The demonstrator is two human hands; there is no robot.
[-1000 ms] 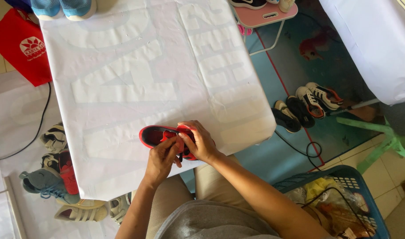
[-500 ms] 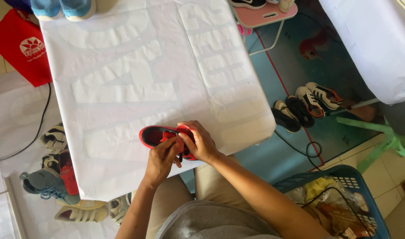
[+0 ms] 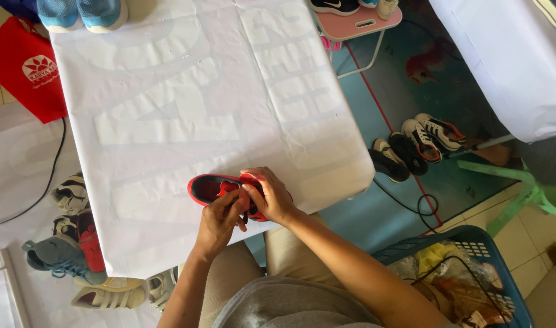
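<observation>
A small red shoe with a black inside [image 3: 212,187] lies on its side near the front edge of a table covered in white paper [image 3: 187,109]. My left hand [image 3: 219,222] pinches the shoe's tongue and black lace from below. My right hand [image 3: 270,195] wraps over the shoe's front part and presses it on the paper. Both hands sit close together, thumbs nearly touching. The shoe's toe is hidden under my right hand.
A pair of light blue shoes [image 3: 80,12] stands at the table's far edge. Several shoes lie on the floor at left [image 3: 71,243] and right [image 3: 414,146]. A blue basket [image 3: 466,243] with items stands at right, a red bag [image 3: 32,73] at left, a pink stool [image 3: 363,21] behind.
The hands stay on the red shoe; my left fingers have shifted slightly at the tongue and lace. The shoe has not moved on the table.
</observation>
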